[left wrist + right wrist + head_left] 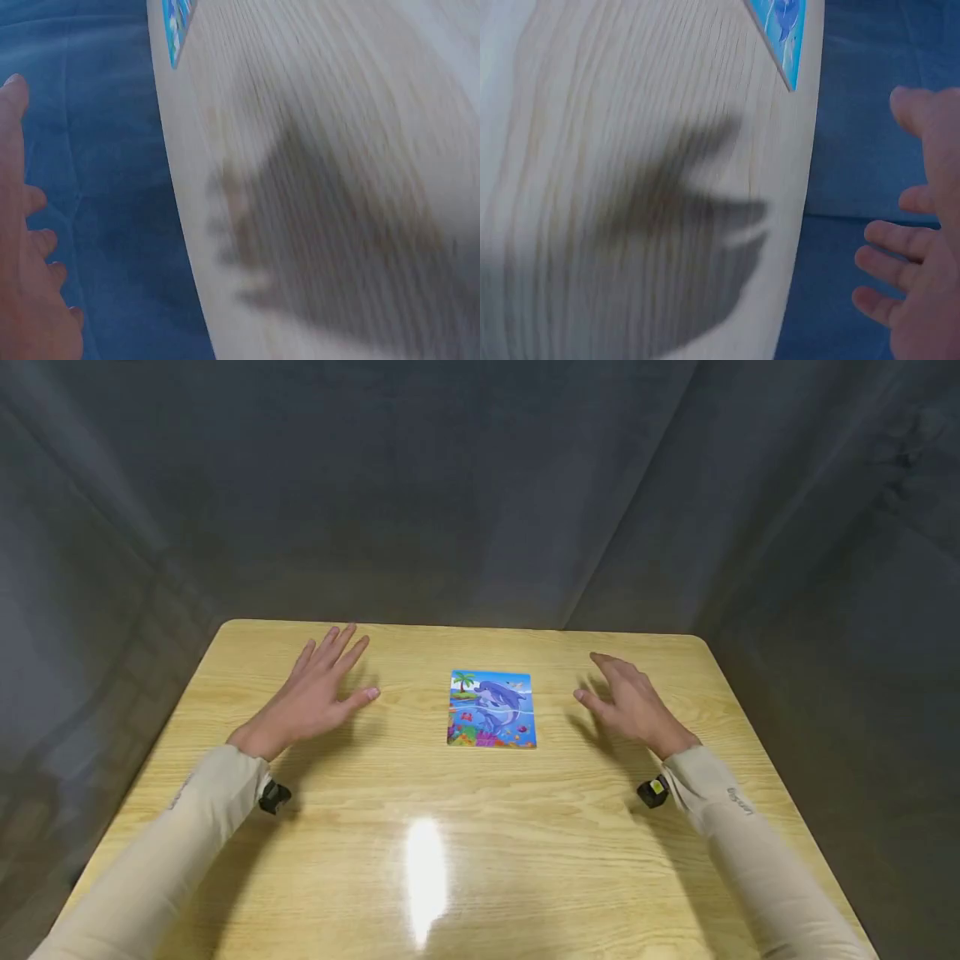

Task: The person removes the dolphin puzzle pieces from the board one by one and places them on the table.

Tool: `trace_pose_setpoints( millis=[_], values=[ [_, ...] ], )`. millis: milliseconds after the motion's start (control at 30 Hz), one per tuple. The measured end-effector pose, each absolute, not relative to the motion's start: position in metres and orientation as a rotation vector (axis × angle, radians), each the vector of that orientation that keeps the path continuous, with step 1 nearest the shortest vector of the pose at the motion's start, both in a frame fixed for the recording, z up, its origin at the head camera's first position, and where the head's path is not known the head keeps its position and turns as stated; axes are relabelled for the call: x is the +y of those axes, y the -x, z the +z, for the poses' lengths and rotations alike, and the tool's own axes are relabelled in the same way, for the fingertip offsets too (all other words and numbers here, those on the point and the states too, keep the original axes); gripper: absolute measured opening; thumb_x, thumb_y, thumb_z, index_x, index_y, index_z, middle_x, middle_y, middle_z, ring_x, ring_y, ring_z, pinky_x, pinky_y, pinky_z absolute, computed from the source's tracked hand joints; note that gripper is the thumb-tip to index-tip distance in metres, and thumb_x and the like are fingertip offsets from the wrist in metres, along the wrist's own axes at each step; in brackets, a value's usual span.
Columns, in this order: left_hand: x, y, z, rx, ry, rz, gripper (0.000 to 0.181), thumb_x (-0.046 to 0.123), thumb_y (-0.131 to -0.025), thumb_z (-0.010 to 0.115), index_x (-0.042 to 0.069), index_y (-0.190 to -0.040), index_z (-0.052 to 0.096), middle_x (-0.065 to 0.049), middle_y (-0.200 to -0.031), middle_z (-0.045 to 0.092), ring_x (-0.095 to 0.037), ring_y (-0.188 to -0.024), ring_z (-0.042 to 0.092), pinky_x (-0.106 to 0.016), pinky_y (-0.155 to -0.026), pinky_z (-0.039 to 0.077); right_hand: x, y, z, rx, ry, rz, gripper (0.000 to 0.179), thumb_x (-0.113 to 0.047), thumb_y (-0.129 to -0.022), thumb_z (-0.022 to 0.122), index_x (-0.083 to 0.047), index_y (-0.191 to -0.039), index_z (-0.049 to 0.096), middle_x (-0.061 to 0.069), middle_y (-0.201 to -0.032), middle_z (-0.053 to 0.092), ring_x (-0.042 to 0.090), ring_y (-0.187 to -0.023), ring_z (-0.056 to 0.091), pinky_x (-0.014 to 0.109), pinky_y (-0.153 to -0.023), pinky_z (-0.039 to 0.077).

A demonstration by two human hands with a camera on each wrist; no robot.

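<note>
A square picture board (492, 710) with a dolphin, a palm island and coral lies flat on the wooden table. To its left, my left hand (315, 693) hovers over the wood, fingers spread and holding nothing. My right hand (633, 702) is raised on the other side, its thumb apart from the fingers and nothing in it. Neither hand touches the board. Only a corner of the board (176, 30) shows in the left wrist view, and another part of the board (780, 34) in the right wrist view.
Pale wood grain covers the table (337, 877), with a bright reflection near the front. Dark cloth (390, 502) hangs behind it and on both sides. Small black devices sit at the left wrist (274, 796) and right wrist (653, 791).
</note>
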State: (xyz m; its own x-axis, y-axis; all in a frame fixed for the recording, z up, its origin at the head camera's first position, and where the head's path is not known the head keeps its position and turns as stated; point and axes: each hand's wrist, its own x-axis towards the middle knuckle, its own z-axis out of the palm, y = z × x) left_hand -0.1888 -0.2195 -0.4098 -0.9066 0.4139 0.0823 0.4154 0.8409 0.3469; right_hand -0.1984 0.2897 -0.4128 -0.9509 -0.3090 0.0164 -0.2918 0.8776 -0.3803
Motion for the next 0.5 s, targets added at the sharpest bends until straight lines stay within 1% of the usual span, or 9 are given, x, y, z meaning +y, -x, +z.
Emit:
trace_pose_setpoints(
  millis=[133, 233, 367, 500],
  values=[
    [-0.209, 0.185, -0.417, -2.999, 0.679, -0.666, 0.090, 0.063, -0.107, 0.050, 0.015, -0.174, 0.012, -0.006, -0.183, -0.003, -0.037, -0.170, -0.003, -0.068, -0.134, -0.001, 0.283, 0.197, -0.417, 2.998, 0.484, -0.717, 0.072, -0.045, -0.110, 0.058, 0.000, -0.163, 0.039, 0.029, -0.163, 0.044, 0.050, -0.153, 0.039, 0.072, -0.125, 0.026],
    [-0.200, 0.183, -0.423, -2.994, 0.669, -0.748, 0.090, 0.061, -0.107, 0.053, 0.015, -0.174, 0.015, -0.003, -0.183, 0.000, -0.035, -0.170, -0.003, -0.066, -0.135, -0.002, 0.279, 0.198, -0.421, 2.986, 0.479, -0.797, 0.066, -0.039, -0.110, 0.059, 0.001, -0.160, 0.043, 0.028, -0.157, 0.051, 0.048, -0.147, 0.046, 0.069, -0.122, 0.035],
    [-0.191, 0.181, -0.430, -2.970, 0.643, -0.883, 0.089, 0.060, -0.106, 0.054, 0.017, -0.174, 0.014, -0.004, -0.183, 0.003, -0.032, -0.171, -0.002, -0.062, -0.136, -0.002, 0.272, 0.199, -0.426, 2.937, 0.457, -0.902, 0.063, -0.034, -0.109, 0.061, 0.000, -0.160, 0.043, 0.027, -0.152, 0.054, 0.047, -0.143, 0.050, 0.067, -0.119, 0.041],
    [-0.185, 0.180, -0.435, -2.926, 0.627, -0.999, 0.089, 0.058, -0.107, 0.055, 0.017, -0.174, 0.012, -0.007, -0.183, 0.005, -0.032, -0.171, 0.000, -0.060, -0.137, -0.001, 0.266, 0.200, -0.430, 2.896, 0.430, -0.945, 0.064, -0.035, -0.109, 0.061, -0.001, -0.160, 0.043, 0.025, -0.152, 0.055, 0.045, -0.143, 0.051, 0.066, -0.119, 0.042]
  ],
)
